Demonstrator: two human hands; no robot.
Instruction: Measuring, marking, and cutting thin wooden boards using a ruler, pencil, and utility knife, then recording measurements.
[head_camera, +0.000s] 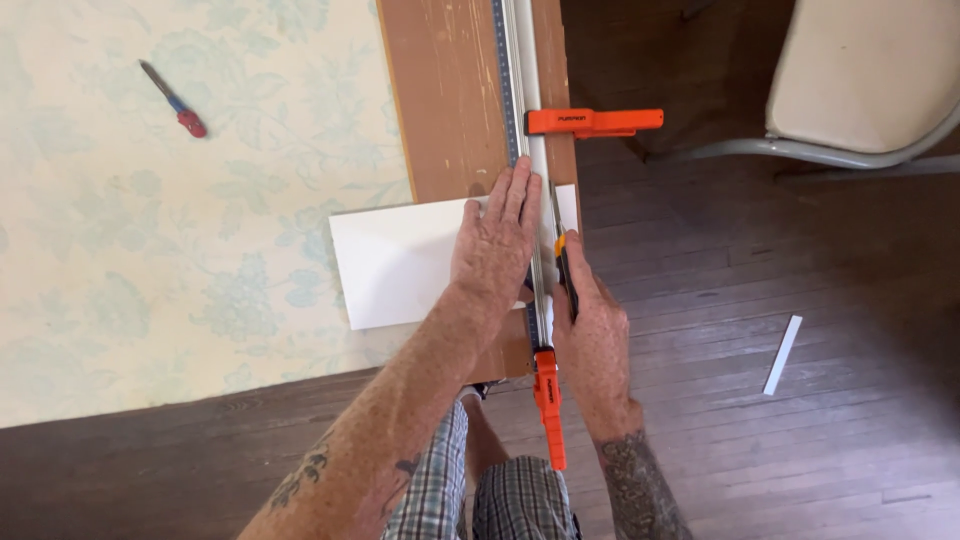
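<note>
Left hand (497, 245) spread flat, pressing a white sheet (395, 262) against the metal straightedge (524, 120); right hand (592, 340) just beside, pinching a knife (562, 255) along its edge, bare floor (780, 250) beyond.

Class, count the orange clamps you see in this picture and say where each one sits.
2. One orange clamp sticks out to the right of the metal straightedge at the top. The other hangs off the near end of the board, between the person's forearms. More may lie outside the view.

floor: dark wood planks (800, 440) | left: pale floral sheet (150, 250) | top right: cream-seated metal chair (860, 80)
</note>
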